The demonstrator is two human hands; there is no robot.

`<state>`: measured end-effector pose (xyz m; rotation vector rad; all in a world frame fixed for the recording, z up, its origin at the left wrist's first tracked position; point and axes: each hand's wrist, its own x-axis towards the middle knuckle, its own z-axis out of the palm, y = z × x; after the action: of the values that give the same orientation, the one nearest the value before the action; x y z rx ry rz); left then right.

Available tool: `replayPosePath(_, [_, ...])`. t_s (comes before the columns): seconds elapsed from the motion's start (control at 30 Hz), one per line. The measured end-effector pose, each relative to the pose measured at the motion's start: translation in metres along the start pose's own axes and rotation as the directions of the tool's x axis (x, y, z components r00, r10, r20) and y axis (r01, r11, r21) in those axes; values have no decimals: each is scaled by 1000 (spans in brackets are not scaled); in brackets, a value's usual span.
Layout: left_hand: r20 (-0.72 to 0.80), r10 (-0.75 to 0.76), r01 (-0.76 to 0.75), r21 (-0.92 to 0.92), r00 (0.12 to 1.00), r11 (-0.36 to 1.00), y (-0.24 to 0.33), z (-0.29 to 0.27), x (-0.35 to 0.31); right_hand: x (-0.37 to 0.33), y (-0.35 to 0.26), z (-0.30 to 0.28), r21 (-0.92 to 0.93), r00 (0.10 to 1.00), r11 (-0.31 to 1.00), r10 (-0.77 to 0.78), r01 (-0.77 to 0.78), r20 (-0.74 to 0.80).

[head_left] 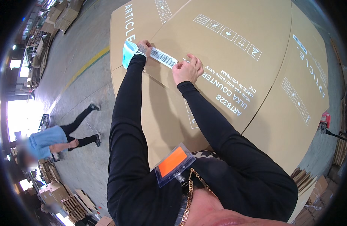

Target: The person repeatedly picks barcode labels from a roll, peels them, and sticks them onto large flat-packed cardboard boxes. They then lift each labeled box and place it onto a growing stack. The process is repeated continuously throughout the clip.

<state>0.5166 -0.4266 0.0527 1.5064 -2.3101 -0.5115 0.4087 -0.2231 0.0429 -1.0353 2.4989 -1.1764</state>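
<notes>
A white barcode label point(163, 57) stretches between my two hands over the top of a large brown cardboard box point(222, 71). My left hand point(144, 48) pinches its far-left end, close to a seam in the cardboard. At the other end, the fingers of my right hand point(188, 70) are closed on the label's edge. Whether the label is stuck down along its length, I cannot tell. A light blue face mask point(129, 54) hangs by its loops from my left wrist. White printed handling symbols point(229, 34) and lettering run across the box.
To the left, a person in a blue shirt point(49, 142) walks on the grey concrete floor point(83, 120), which bears a yellow line point(88, 64). Wooden pallets point(73, 208) and cartons stand lower left. Red equipment point(325, 120) sits beyond the box's right side.
</notes>
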Motion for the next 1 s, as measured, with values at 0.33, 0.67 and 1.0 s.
replayPosePath(0.33, [19,-41,40,39,999,998,2,6,1,2,-1,1,-23,999,999,30,-31,-9])
replayPosePath(0.67, [0,-45,45,-6,999,999,-3,12,3,1,-2,2,-32,1000,999,16,-17,-22])
replayPosePath(1.0, [-36,55,-49,151,998,987,-5,13,3,-1,-4,3,-51,999,999,-7,6,-33])
